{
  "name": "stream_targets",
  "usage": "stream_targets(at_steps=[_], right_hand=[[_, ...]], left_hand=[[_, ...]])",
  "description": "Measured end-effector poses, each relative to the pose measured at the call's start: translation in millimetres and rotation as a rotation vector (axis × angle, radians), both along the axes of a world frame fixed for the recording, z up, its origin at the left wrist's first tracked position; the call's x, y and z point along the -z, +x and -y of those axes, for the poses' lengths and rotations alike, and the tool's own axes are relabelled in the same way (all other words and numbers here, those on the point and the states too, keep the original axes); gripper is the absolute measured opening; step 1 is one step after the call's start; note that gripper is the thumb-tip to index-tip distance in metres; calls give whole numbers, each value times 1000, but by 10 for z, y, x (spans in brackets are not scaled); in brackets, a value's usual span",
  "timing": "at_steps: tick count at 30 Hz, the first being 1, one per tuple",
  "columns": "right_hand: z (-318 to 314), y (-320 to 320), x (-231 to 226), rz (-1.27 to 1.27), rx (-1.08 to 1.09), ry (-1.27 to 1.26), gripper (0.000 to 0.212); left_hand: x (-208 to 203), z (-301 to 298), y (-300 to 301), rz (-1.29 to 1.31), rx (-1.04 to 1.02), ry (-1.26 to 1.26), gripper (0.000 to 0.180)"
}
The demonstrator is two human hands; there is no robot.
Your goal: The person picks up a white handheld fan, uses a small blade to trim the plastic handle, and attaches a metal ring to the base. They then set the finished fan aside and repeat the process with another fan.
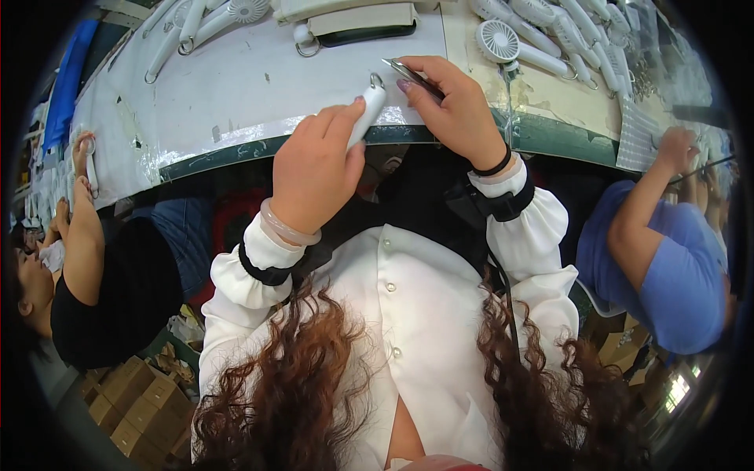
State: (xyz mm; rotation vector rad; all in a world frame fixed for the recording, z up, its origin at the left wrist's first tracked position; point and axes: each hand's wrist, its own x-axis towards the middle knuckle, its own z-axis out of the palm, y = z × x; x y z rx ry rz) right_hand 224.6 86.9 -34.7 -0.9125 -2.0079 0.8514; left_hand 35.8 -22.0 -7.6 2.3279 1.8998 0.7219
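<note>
while the left hand (pixel 316 161) wraps a white handle (pixel 366 115), the right hand (pixel 459 106) pinches a pointed metal tool (pixel 422 82) just beside it.
i'd judge the step in hand to be tool work near the handle's metal loop (pixel 377 81), held over the near edge of the counter (pixel 228 94); tip and loop look apart, so the next move seems to call for a steady left grip.

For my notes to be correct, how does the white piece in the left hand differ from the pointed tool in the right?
The white piece is thick and rounded; the pointed tool is slim and tapers. The white piece has a metal loop at its end, while the pointed tool looks silver and dark. Both are elongated and held, in the left hand and right hand respectively.
</note>
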Motion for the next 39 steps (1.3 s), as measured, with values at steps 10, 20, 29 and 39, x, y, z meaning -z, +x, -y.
stream_targets(at_steps=[10,20,29,39], right_hand=[[-15,-62,-113,-130,-207,-483,26],[-65,-308,-95,-47,-102,-454,28],[-199,-423,153,-54,-69,-455,29],[-118,-95,96,-395,-28,-554,24]], left_hand=[[-184,104,-127,474,67,-273,56],[-147,61,-326,2121,117,-699,50],[161,-361,-349,1039,26,-150,43],[119,-773,-254,696,33,31,34]])
